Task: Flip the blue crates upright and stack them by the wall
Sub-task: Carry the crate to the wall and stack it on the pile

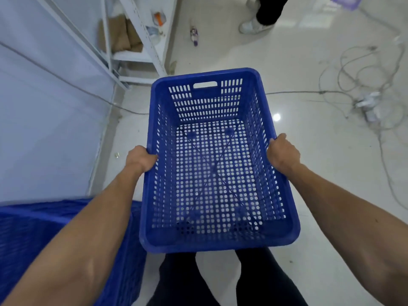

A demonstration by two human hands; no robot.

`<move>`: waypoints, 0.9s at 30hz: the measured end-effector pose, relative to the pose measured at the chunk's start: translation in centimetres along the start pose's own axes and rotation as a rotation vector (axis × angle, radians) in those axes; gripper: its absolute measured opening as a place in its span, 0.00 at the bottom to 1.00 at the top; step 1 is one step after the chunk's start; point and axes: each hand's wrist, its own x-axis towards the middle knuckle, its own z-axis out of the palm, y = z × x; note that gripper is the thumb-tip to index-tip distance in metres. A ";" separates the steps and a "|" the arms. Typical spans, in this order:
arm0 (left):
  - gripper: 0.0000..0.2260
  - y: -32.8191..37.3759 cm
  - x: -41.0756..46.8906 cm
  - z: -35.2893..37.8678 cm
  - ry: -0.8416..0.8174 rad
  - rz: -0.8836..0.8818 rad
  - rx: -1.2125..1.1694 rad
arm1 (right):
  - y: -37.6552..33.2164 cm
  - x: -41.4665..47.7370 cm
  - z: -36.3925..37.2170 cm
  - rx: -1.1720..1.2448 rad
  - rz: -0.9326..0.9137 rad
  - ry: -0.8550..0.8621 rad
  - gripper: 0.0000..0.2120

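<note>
A blue perforated crate (212, 164) is held upright in front of me, above the floor, its open top facing me and its inside empty. My left hand (141, 159) grips its left long rim and my right hand (282, 152) grips its right long rim. More blue crate plastic (33, 235) sits at the lower left beside the pale wall (44, 129), partly hidden under my left forearm; I cannot tell which way up it is.
A white metal shelf rack (136, 47) with cardboard stands at the back left by the wall. Loose cables and a power strip (368, 102) sprawl over the tiled floor at right. Another person's legs and shoes (258, 21) stand at the top. My own legs show below the crate.
</note>
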 end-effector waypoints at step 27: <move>0.09 -17.8 -33.6 -14.9 0.609 -0.158 -0.326 | -17.1 -21.2 -14.7 -0.101 -0.590 0.147 0.24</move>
